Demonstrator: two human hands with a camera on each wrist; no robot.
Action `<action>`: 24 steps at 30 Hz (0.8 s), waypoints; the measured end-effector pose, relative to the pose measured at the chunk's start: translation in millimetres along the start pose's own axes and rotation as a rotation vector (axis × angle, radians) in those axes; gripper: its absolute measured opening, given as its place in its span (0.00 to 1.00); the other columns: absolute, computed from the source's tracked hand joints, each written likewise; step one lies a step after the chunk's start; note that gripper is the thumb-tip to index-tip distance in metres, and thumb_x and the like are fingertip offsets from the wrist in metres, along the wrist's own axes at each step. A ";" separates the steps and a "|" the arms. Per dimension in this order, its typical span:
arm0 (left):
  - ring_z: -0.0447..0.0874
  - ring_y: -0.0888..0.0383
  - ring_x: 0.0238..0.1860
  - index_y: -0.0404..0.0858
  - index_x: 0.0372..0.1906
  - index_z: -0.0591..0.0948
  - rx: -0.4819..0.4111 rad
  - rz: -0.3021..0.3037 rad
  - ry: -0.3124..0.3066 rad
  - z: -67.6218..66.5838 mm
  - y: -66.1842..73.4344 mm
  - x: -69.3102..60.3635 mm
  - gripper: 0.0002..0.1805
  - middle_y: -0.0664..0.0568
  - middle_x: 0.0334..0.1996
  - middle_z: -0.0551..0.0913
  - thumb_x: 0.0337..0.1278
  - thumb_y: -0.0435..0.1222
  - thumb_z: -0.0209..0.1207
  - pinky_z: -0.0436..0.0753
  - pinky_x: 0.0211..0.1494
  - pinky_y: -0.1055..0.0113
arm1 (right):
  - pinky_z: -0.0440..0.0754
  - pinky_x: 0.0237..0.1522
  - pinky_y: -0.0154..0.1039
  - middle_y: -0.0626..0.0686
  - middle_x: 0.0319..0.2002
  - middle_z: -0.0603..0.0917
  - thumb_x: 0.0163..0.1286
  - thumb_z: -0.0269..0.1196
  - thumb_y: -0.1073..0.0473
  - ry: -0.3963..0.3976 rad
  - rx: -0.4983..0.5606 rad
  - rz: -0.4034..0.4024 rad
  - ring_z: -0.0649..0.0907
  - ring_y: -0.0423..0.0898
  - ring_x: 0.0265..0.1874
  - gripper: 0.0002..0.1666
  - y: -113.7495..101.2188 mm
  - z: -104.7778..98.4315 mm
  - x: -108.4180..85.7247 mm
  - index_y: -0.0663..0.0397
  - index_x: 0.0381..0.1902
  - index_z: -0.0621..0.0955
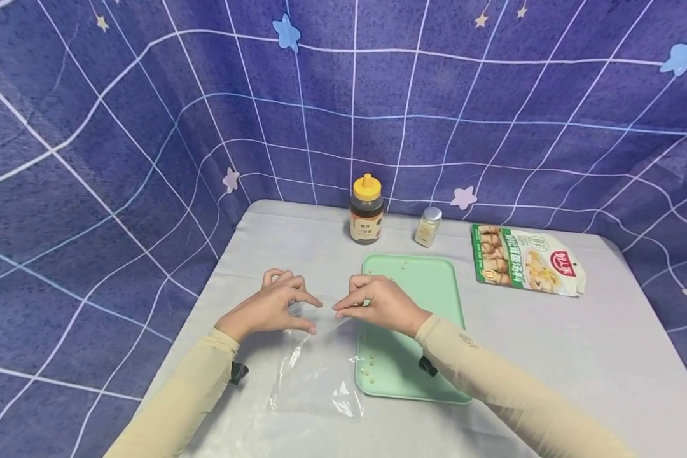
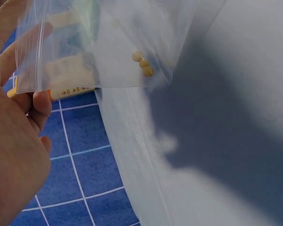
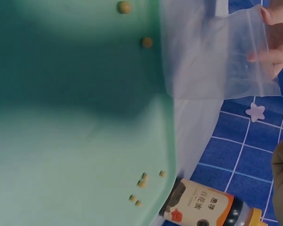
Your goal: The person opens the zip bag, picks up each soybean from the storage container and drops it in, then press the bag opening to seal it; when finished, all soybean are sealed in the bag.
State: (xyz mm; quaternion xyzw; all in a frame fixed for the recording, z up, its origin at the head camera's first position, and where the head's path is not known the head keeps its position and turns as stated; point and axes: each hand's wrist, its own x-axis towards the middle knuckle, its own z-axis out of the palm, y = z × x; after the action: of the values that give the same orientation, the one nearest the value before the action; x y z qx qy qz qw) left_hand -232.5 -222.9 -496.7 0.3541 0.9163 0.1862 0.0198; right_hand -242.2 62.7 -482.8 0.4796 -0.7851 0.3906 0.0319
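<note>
Between my hands hangs a clear plastic zip bag (image 1: 320, 375) with three small round yellow beans (image 2: 143, 63) showing inside it. My left hand (image 1: 271, 304) holds the bag near its zip edge, thumb and index finger spread apart. One finger shows through the film in the left wrist view. My right hand (image 1: 380, 304) is close to the bag's mouth, above the left part of a green tray (image 1: 412, 375). Its thumb and index fingertips nearly meet; whether anything is between them is too small to see. More yellow beans (image 3: 141, 183) lie scattered on the tray.
Behind the tray stand a yellow-capped honey bottle (image 1: 366, 219) and a small silver-lidded jar (image 1: 428, 227). A green and white food packet (image 1: 527, 259) lies at the back right. A blue gridded curtain (image 1: 320, 95) surrounds the grey-white tabletop (image 1: 549, 356).
</note>
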 end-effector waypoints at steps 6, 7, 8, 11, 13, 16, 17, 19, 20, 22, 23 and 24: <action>0.62 0.64 0.37 0.53 0.48 0.90 -0.005 0.006 0.011 1.7 0.1 3.7 0.29 0.66 0.29 0.70 0.42 0.63 0.73 0.50 0.62 0.48 | 0.71 0.29 0.31 0.35 0.24 0.70 0.60 0.76 0.53 -0.027 -0.017 0.030 0.73 0.38 0.25 0.09 4.4 -2.1 -19.6 0.41 0.40 0.93; 0.62 0.64 0.37 0.52 0.48 0.90 -0.011 0.008 0.013 2.0 0.1 4.1 0.29 0.67 0.29 0.69 0.41 0.63 0.73 0.50 0.62 0.48 | 0.71 0.29 0.31 0.34 0.24 0.70 0.60 0.76 0.52 -0.031 -0.020 0.036 0.72 0.37 0.25 0.09 5.1 -1.9 -23.9 0.41 0.40 0.93; 0.62 0.64 0.37 0.52 0.48 0.90 -0.009 0.009 0.014 2.3 0.1 4.5 0.29 0.68 0.29 0.68 0.41 0.63 0.73 0.50 0.62 0.49 | 0.70 0.29 0.31 0.34 0.24 0.70 0.60 0.76 0.52 -0.037 -0.019 0.040 0.72 0.36 0.25 0.09 6.0 -1.5 -28.3 0.42 0.40 0.93; 0.62 0.64 0.37 0.53 0.48 0.90 -0.009 0.009 0.011 2.8 0.1 5.3 0.29 0.69 0.29 0.68 0.42 0.64 0.72 0.50 0.62 0.49 | 0.70 0.28 0.30 0.34 0.24 0.70 0.60 0.76 0.52 -0.056 -0.014 0.049 0.70 0.33 0.24 0.09 9.4 0.8 -42.8 0.41 0.39 0.93; 0.62 0.64 0.37 0.54 0.48 0.90 -0.011 0.004 0.009 2.8 0.5 5.9 0.27 0.69 0.29 0.68 0.42 0.63 0.73 0.50 0.63 0.49 | 0.70 0.27 0.29 0.34 0.25 0.71 0.59 0.77 0.53 -0.068 0.004 0.052 0.70 0.32 0.24 0.09 12.8 3.3 -52.0 0.43 0.39 0.93; 0.62 0.64 0.38 0.56 0.48 0.90 -0.011 -0.006 0.006 2.8 1.1 6.3 0.26 0.69 0.29 0.68 0.42 0.61 0.74 0.50 0.63 0.50 | 0.70 0.27 0.29 0.34 0.25 0.72 0.58 0.77 0.55 -0.094 0.034 0.066 0.71 0.32 0.24 0.08 17.9 7.8 -64.6 0.45 0.38 0.93; 0.62 0.64 0.38 0.56 0.48 0.90 -0.012 -0.008 0.005 2.8 1.4 6.4 0.26 0.69 0.29 0.68 0.42 0.61 0.75 0.50 0.63 0.50 | 0.70 0.27 0.29 0.35 0.25 0.73 0.58 0.77 0.55 -0.106 0.043 0.076 0.71 0.32 0.24 0.08 19.9 9.5 -68.6 0.45 0.38 0.93; 0.62 0.64 0.38 0.57 0.48 0.90 -0.012 -0.008 0.004 2.8 2.0 6.5 0.26 0.69 0.29 0.68 0.42 0.61 0.74 0.50 0.63 0.50 | 0.70 0.27 0.29 0.34 0.25 0.74 0.58 0.77 0.55 -0.138 0.050 0.103 0.72 0.32 0.23 0.08 24.6 13.0 -75.4 0.44 0.37 0.93; 0.62 0.64 0.38 0.57 0.48 0.90 -0.011 -0.008 0.003 2.8 2.2 6.6 0.26 0.69 0.30 0.68 0.42 0.62 0.74 0.50 0.63 0.50 | 0.70 0.26 0.29 0.34 0.25 0.74 0.58 0.77 0.54 -0.157 0.049 0.123 0.72 0.33 0.23 0.08 26.6 14.7 -78.3 0.43 0.37 0.93; 0.62 0.64 0.38 0.57 0.48 0.90 -0.011 -0.007 0.001 3.2 2.5 6.7 0.26 0.69 0.30 0.68 0.42 0.63 0.73 0.49 0.63 0.50 | 0.70 0.25 0.29 0.34 0.25 0.75 0.59 0.77 0.53 -0.192 0.048 0.158 0.72 0.33 0.23 0.07 30.4 17.7 -83.2 0.42 0.37 0.92; 0.62 0.64 0.38 0.57 0.48 0.90 -0.012 -0.006 0.001 3.4 2.6 6.6 0.27 0.69 0.30 0.68 0.43 0.63 0.73 0.50 0.63 0.50 | 0.70 0.25 0.29 0.34 0.26 0.76 0.59 0.76 0.53 -0.206 0.046 0.172 0.72 0.33 0.23 0.07 32.1 19.0 -85.1 0.41 0.37 0.92; 0.62 0.64 0.38 0.57 0.48 0.90 -0.012 -0.005 0.001 3.8 2.6 6.6 0.27 0.69 0.30 0.68 0.43 0.64 0.72 0.50 0.63 0.50 | 0.70 0.25 0.29 0.34 0.26 0.76 0.59 0.76 0.52 -0.217 0.044 0.181 0.72 0.33 0.23 0.07 33.7 20.3 -86.6 0.41 0.36 0.92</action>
State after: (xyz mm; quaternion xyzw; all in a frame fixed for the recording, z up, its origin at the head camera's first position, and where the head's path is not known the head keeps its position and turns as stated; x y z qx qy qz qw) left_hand -235.1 -215.6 -498.6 0.3513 0.9161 0.1919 0.0219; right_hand -215.3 120.6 -553.3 0.4467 -0.8154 0.3546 -0.0991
